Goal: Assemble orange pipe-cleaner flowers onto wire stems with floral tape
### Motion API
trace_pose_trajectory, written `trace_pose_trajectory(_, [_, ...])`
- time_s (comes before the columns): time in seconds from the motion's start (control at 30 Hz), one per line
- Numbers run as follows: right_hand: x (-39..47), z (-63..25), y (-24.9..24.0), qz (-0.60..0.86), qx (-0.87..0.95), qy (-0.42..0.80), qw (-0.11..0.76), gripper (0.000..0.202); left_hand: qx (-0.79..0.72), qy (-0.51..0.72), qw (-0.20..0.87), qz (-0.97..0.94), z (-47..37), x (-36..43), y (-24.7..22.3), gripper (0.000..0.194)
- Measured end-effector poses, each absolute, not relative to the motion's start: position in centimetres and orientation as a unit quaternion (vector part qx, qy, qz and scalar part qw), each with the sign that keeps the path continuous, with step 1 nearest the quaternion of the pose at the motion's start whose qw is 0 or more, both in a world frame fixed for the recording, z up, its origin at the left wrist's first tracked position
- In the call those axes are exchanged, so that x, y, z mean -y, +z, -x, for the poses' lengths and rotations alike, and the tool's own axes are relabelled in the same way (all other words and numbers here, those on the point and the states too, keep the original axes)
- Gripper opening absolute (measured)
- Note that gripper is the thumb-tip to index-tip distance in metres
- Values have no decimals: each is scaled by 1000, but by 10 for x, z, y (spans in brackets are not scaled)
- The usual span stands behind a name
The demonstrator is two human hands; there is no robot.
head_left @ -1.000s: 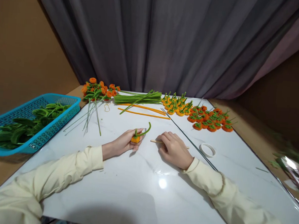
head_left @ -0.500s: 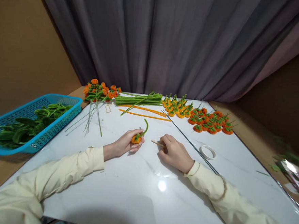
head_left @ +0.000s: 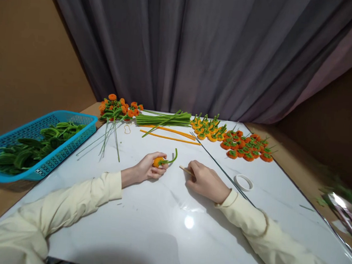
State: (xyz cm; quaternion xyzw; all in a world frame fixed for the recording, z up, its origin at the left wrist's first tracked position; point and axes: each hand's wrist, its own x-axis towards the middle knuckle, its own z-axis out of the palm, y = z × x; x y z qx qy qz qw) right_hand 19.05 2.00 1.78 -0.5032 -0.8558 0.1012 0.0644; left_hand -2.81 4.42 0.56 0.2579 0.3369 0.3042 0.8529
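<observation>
My left hand [head_left: 147,168] is closed round a small orange-yellow pipe-cleaner flower [head_left: 158,161], whose curved green stem points right and bends upward. To its right, my right hand [head_left: 206,180] is closed on a thin wooden stick [head_left: 185,170]; the tip pokes out to the left, apart from the flower. Past the hands lie orange pipe cleaners [head_left: 169,137] and a pile of green pipe cleaners [head_left: 165,119]. Yellow flower heads [head_left: 208,128] with green stems stand at the back, next to darker orange flower heads [head_left: 247,145].
At left, a blue plastic basket [head_left: 45,167] holds green leaves. Finished-looking orange flowers [head_left: 117,108] with long wire stems lie behind it. A white tape roll [head_left: 243,182] and dark thin wires [head_left: 222,165] are by my right forearm. Shiny scissors-like metal [head_left: 344,208] sits at far right.
My left hand has turned the flower, so its green stem now points more to the right, toward the stick. My right hand has barely moved.
</observation>
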Motion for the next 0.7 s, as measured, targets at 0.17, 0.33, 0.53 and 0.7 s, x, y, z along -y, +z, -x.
trace_pose_trajectory(0.17, [-45,-189,38,425,895,138,-3,13,-326,295,865,-241,29,-49,6,19])
trace_pose_trajectory(0.33, [-39,-176,71,334,934,121,-38,18,-316,294,874,-224,32,-52,5,24])
trace_pose_trajectory(0.53, [-30,-168,84,250,962,108,-13,57,-297,285,885,-217,34,-51,6,19])
trace_pose_trajectory(0.7, [-47,-168,76,228,957,175,38,20,-277,281,891,-226,34,-48,8,9])
